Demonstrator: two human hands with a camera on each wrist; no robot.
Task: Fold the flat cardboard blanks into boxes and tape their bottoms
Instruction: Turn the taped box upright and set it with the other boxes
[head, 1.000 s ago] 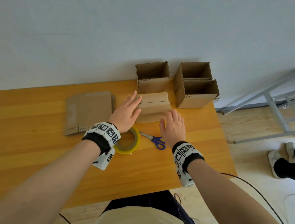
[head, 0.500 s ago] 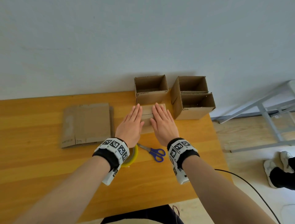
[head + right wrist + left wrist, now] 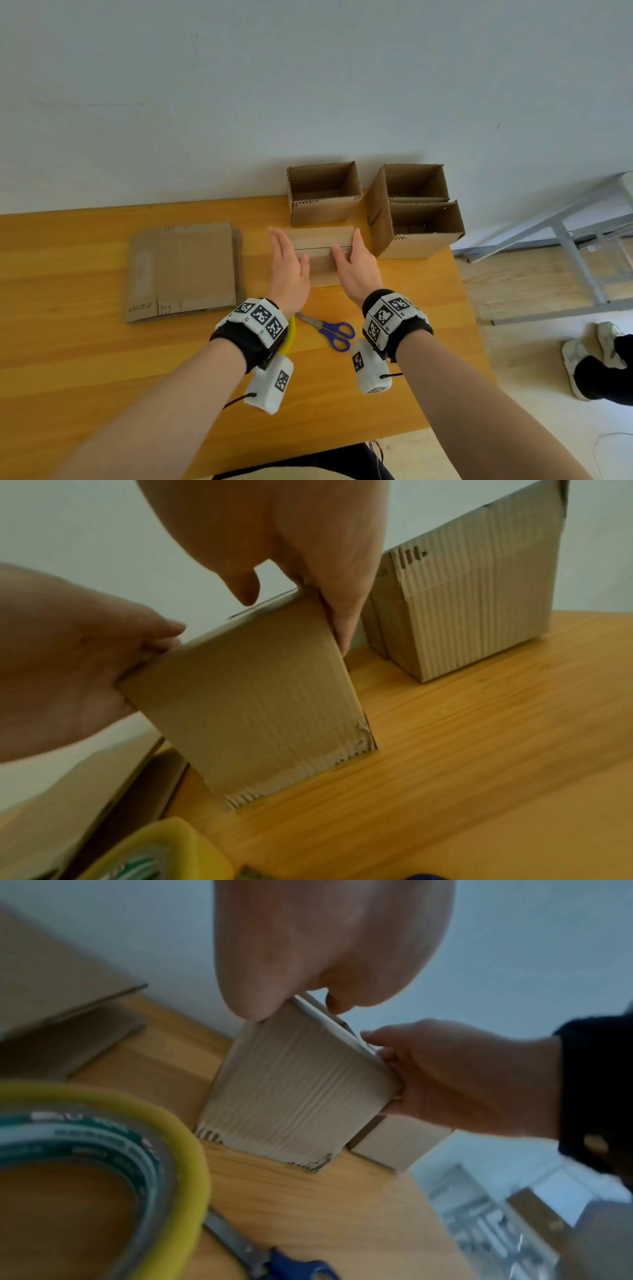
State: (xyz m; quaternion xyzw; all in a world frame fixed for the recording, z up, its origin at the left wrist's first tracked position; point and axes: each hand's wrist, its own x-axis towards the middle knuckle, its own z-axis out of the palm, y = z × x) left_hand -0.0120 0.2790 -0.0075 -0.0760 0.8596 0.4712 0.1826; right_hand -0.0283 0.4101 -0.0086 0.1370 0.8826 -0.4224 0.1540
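A folded cardboard box (image 3: pixel 320 253) stands on the wooden table (image 3: pixel 102 359) with its closed flaps facing up. My left hand (image 3: pixel 289 260) grips its left side and my right hand (image 3: pixel 354 263) grips its right side, thumbs lying over the top edge. In the left wrist view the box (image 3: pixel 294 1085) sits between my left hand (image 3: pixel 294 1007) and the other hand's curled fingers. The right wrist view shows the box (image 3: pixel 246 696) tilted slightly, my right hand (image 3: pixel 291 588) straddling its upper corner. A yellow tape roll (image 3: pixel 290 337) lies under my left wrist.
A stack of flat blanks (image 3: pixel 185 270) lies to the left. Three open boxes (image 3: pixel 323 193), (image 3: pixel 409 183), (image 3: pixel 419 226) stand at the back right by the wall. Blue-handled scissors (image 3: pixel 329 330) lie between my wrists. The table's right edge is close, with a person's shoes (image 3: pixel 582 356) beyond it.
My hands lay flat on top of the box earlier. They have spread apart and now hold its left and right sides.
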